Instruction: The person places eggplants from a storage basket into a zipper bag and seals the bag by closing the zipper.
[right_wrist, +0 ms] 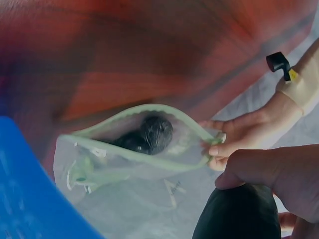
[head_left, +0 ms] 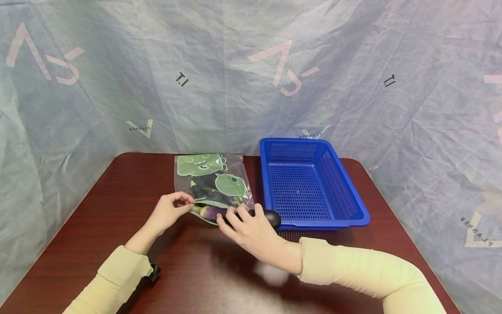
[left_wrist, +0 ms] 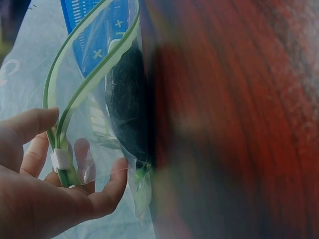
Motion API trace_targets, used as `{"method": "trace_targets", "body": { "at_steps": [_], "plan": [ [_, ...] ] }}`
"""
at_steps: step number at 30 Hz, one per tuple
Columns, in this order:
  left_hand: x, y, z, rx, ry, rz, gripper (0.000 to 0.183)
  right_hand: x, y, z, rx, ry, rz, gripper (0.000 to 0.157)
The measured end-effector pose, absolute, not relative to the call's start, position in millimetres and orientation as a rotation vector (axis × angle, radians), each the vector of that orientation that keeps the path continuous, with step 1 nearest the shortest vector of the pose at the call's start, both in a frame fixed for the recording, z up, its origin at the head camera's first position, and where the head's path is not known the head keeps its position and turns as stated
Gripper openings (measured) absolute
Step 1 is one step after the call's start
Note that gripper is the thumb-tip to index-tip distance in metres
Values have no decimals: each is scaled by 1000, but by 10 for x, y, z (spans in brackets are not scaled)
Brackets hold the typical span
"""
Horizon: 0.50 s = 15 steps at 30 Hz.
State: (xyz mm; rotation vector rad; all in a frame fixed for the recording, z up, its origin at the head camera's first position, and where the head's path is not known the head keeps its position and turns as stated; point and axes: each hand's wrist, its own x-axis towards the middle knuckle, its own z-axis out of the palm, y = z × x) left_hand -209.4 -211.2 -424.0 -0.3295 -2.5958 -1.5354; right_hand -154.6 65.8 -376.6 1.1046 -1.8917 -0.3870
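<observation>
A clear zip bag (head_left: 247, 172) with green prints lies on the table, its green-rimmed mouth spread apart towards me. At the mouth's left corner my left hand (head_left: 166, 213) pinches the bag's edge, close to a white slider (left_wrist: 60, 159). My right hand (head_left: 252, 231) grips a dark eggplant (head_left: 273, 219) from above. That eggplant's purple and pale-green end (head_left: 208, 212) points left, at the bag's mouth. Inside the bag are dark eggplants (right_wrist: 158, 133), rounded ends facing the opening. In the right wrist view my thumb lies on the held eggplant (right_wrist: 239, 214).
A blue plastic basket (head_left: 354, 192) with slotted walls stands right of the bag, close to my right hand. Behind the reddish-brown table (head_left: 129, 183) hangs a grey printed sheet (head_left: 211, 100). A small black device (right_wrist: 278, 62) is worn on the left wrist.
</observation>
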Motion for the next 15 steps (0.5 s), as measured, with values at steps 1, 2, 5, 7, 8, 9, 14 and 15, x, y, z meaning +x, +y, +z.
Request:
{"method": "trace_targets", "body": {
  "at_steps": [1,2,5,7,8,9,14,15],
  "plan": [
    [-2095,-2113,-4240,-330,-2595,-1537,9,-1541,650,-3784,1106,-1894,-393,41],
    [-2100,-2115,-4243,-331,-2593,-1537,9,-1534,644,-3800,1107,-1902,-398,41],
    [-2105,-2119,-4245,-323,-2593,-1550,10,-1512,624,-3852,1105,-1911,-403,39],
    [-2110,-2123,-4257,-320,-2597,-1547,10,-1502,608,-3887,1101,-1912,-413,39],
    [-2113,-2122,-4263,-319,-2598,-1548,11,-1498,601,-3906,1100,-1916,-416,38],
    [-2112,-2121,-4265,-317,-2601,-1549,11,-1497,592,-3923,1097,-1914,-420,38],
    [-2115,-2118,-4277,-319,-2598,-1546,11,-1499,561,-3983,1077,-1936,-456,37],
    [-2115,-2117,-4276,-318,-2598,-1544,11,-1502,557,-3990,1073,-1941,-460,36]
  ]
}}
